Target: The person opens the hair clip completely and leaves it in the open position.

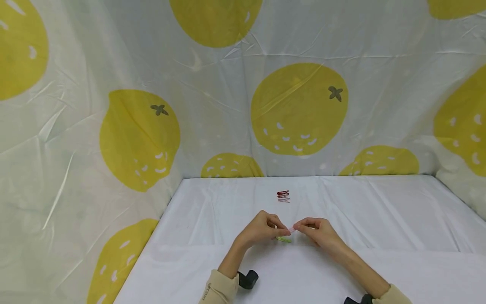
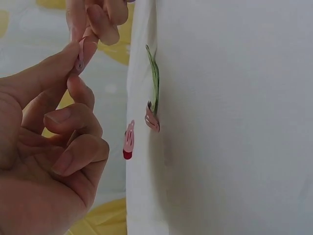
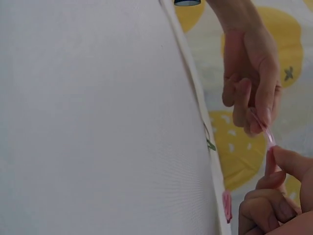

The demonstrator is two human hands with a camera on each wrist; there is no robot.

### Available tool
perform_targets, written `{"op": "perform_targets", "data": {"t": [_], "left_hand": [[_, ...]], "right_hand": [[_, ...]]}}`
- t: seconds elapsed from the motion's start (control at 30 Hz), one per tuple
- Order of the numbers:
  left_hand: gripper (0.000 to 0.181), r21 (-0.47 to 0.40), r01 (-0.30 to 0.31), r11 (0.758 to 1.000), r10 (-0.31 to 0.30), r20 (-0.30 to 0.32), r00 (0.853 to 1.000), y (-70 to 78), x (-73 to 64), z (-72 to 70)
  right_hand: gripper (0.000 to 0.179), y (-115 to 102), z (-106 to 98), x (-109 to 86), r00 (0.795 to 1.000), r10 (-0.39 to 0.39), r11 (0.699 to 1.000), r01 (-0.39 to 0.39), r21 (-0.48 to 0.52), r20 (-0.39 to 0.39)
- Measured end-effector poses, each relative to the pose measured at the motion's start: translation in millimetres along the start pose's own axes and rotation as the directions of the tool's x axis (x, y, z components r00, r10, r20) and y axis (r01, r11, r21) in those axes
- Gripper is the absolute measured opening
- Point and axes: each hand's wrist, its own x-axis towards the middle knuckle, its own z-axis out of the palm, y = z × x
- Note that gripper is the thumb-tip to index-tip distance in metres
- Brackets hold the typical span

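Observation:
A small pink snap hair clip (image 1: 292, 230) is held up between my two hands. My left hand (image 1: 263, 227) pinches one end between thumb and forefinger, its other fingers loosely curled. The other end is pinched by the fingertips of my right hand (image 1: 322, 233). In the right wrist view the pink clip (image 3: 270, 137) spans the short gap between both hands' fingertips. Just beneath the hands lie green hair clips (image 1: 283, 239), partly hidden by the left hand. The left wrist view shows a pink clip (image 2: 152, 119) at the end of the green clips (image 2: 155, 81).
Farther back on the white-covered table (image 1: 235, 194) lies a column of red and pink hair clips (image 1: 283, 196). A pale curtain with yellow lemons (image 1: 300, 109) hangs behind the table and along its sides. Black wrist cameras (image 1: 248, 279) are worn at both sleeves.

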Motion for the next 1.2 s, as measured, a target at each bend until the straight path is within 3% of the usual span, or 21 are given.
{"op": "perform_targets", "data": {"t": [0.27,0.4,0.5,0.67,0.87,1.03,1.2], "left_hand": [[0.013,-0.022,0.035,0.999,-0.035,-0.009,0.999,0.0,-1.6,1.9],[0.017,-0.096,0.055,0.994,-0.063,-0.080,0.995,0.2,-1.5,2.8],[0.019,-0.163,0.055,0.985,-0.076,-0.121,0.990,-0.6,-0.5,2.7],[0.019,-0.205,0.053,0.977,-0.080,-0.126,0.989,-2.6,1.7,2.5],[0.015,-0.185,0.044,0.982,-0.073,-0.154,0.985,-2.5,0.8,1.3],[0.013,-0.108,0.030,0.994,-0.049,-0.179,0.983,-1.4,-1.4,-2.0],[0.013,-0.030,0.008,1.000,-0.014,-0.214,0.977,0.3,0.5,0.8]], "right_hand": [[0.025,0,6,-1.7,0.997,-0.079,0.995,0.077,-0.063,-0.017],[0.028,0,9,-3.2,0.998,-0.046,0.998,0.044,-0.043,-0.037],[0.029,0,13,-4.7,0.999,-0.040,0.999,0.041,-0.032,0.015],[0.030,0,17,-5.4,0.993,-0.096,0.994,0.099,-0.036,0.076],[0.025,0,15,-5.0,0.980,-0.177,0.976,0.186,-0.109,0.088],[0.027,-1,14,-2.4,0.986,-0.168,0.979,0.165,-0.118,-0.010],[0.027,-2,14,-3.8,0.976,-0.202,0.974,0.192,-0.118,-0.080]]}}
